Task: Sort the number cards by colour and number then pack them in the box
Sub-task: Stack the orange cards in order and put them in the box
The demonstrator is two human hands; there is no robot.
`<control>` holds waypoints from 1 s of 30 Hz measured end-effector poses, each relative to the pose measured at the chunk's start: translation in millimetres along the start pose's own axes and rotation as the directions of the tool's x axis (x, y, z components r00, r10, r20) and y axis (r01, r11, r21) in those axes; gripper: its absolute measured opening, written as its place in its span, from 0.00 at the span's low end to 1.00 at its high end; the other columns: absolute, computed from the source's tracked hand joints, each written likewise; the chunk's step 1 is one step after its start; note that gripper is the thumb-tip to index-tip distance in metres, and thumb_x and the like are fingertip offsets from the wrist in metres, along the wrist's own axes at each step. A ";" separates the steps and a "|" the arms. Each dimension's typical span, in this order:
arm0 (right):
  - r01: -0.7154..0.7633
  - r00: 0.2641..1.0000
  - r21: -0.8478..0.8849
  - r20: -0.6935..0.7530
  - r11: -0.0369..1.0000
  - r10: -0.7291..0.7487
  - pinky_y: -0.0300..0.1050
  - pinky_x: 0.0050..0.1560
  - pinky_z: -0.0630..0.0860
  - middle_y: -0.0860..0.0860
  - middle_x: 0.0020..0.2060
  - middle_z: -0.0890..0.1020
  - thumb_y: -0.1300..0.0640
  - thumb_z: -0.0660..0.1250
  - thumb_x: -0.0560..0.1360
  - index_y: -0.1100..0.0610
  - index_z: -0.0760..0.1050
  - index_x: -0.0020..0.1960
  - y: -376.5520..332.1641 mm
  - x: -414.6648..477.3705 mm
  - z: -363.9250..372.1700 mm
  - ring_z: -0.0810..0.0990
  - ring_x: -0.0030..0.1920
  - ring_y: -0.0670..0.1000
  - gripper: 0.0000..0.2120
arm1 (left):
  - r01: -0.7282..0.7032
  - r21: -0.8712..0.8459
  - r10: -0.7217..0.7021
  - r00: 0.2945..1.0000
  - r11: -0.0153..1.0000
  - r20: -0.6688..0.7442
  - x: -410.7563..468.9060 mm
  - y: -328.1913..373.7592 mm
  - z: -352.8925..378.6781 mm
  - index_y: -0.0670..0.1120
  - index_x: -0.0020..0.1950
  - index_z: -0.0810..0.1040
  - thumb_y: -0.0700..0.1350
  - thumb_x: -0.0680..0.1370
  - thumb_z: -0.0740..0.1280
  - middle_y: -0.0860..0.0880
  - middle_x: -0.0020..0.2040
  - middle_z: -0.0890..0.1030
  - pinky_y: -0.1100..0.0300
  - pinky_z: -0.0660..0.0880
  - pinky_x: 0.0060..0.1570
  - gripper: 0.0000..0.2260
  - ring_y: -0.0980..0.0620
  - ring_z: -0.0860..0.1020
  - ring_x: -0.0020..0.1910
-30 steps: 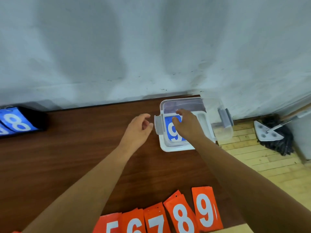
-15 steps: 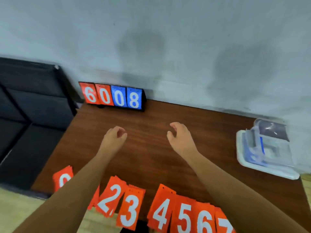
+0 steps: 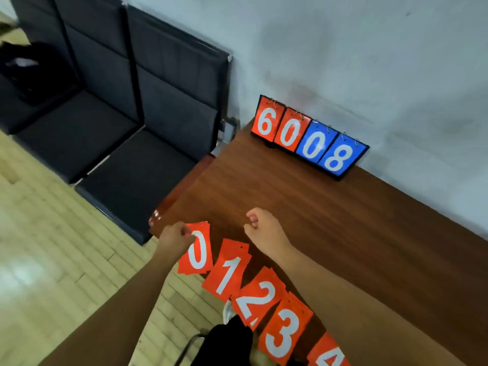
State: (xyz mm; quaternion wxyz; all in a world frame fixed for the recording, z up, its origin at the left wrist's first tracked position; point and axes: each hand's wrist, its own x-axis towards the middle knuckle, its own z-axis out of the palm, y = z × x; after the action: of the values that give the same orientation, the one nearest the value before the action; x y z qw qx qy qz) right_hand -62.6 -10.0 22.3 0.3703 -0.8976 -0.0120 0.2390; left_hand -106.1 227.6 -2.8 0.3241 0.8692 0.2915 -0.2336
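The left hand (image 3: pixel 175 240) is curled onto the upper left corner of the red 0 cards (image 3: pixel 199 256), pinching them at the near left corner of the table (image 3: pixel 343 220). Rightward along the near edge lie the overlapping 1 pile (image 3: pixel 227 273), 2 pile (image 3: pixel 260 294), 3 pile (image 3: pixel 285 331) and 4 pile (image 3: pixel 330 355). The right hand (image 3: pixel 264 231) hovers over bare wood beside the 1 pile, fingers folded in, holding nothing. Half a second ago both hands were empty and the box showed at the right; now it is out of frame.
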 end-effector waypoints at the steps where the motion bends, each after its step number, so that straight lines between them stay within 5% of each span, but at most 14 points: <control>1: 0.016 0.999 -0.031 0.039 0.999 -0.015 0.44 0.58 0.76 0.50 0.57 0.78 0.57 0.66 0.76 0.54 0.75 0.62 -5.8 7.2 13.4 0.78 0.55 0.48 0.15 | 0.047 0.037 -0.047 0.999 0.998 -0.003 5.2 -10.3 6.3 0.42 0.58 0.76 0.49 0.74 0.73 0.41 0.56 0.79 0.49 0.78 0.51 0.17 0.41 0.78 0.54; 6: 0.116 0.974 -0.216 0.214 0.969 -0.069 0.48 0.62 0.74 0.54 0.63 0.76 0.56 0.66 0.76 0.56 0.72 0.67 -34.7 45.9 72.8 0.76 0.61 0.53 0.19 | 0.271 -0.061 -0.276 0.958 0.961 -0.076 15.6 -44.1 36.4 0.38 0.75 0.54 0.53 0.69 0.78 0.34 0.69 0.65 0.43 0.71 0.62 0.46 0.34 0.68 0.67; 9: 0.141 0.948 -0.287 0.313 0.947 -0.046 0.50 0.69 0.69 0.55 0.70 0.70 0.56 0.67 0.77 0.56 0.65 0.74 -43.5 64.4 99.6 0.71 0.69 0.55 0.27 | 0.297 -0.257 -0.307 0.952 0.920 0.002 21.9 -59.0 45.0 0.37 0.71 0.58 0.49 0.70 0.78 0.34 0.66 0.72 0.45 0.75 0.55 0.40 0.34 0.76 0.61; 13: 0.144 0.942 -0.327 0.335 0.934 -0.028 0.50 0.68 0.70 0.55 0.69 0.69 0.56 0.66 0.77 0.56 0.66 0.74 -44.3 80.2 120.5 0.70 0.68 0.56 0.26 | 0.303 -0.232 -0.303 0.952 0.924 0.040 27.5 -68.2 41.7 0.38 0.65 0.67 0.50 0.72 0.76 0.40 0.59 0.79 0.54 0.77 0.42 0.29 0.41 0.80 0.54; 20: -0.132 0.972 0.028 0.200 0.991 0.124 0.45 0.58 0.74 0.52 0.56 0.78 0.54 0.69 0.76 0.57 0.72 0.68 -44.6 87.4 114.1 0.78 0.57 0.52 0.22 | 0.170 -0.215 -0.186 0.981 0.962 -0.057 22.8 -75.4 10.1 0.44 0.57 0.80 0.50 0.77 0.70 0.48 0.52 0.84 0.64 0.74 0.36 0.12 0.52 0.80 0.44; 25: -0.395 0.905 0.526 0.362 0.753 0.223 0.51 0.54 0.82 0.55 0.51 0.84 0.55 0.69 0.77 0.59 0.78 0.60 -43.0 59.0 85.9 0.84 0.51 0.54 0.14 | 0.042 -0.541 -0.040 0.999 0.840 0.015 13.1 -36.4 -8.5 0.49 0.51 0.79 0.50 0.77 0.71 0.53 0.47 0.84 0.57 0.82 0.43 0.07 0.54 0.84 0.45; 30: -0.384 0.923 0.571 0.208 0.725 0.325 0.47 0.49 0.83 0.50 0.49 0.85 0.57 0.69 0.78 0.54 0.80 0.54 -13.2 36.7 52.6 0.85 0.46 0.48 0.06 | -0.034 -0.496 0.131 0.978 0.868 0.163 9.9 3.0 3.2 0.49 0.52 0.79 0.53 0.76 0.71 0.53 0.47 0.84 0.64 0.79 0.40 0.10 0.55 0.84 0.45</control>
State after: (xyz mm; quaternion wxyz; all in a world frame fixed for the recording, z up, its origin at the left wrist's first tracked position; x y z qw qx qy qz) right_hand -51.1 41.6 -16.5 0.5822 -0.7063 0.2189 0.3381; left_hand -97.7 227.0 -9.7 0.5700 0.7437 0.2711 -0.2204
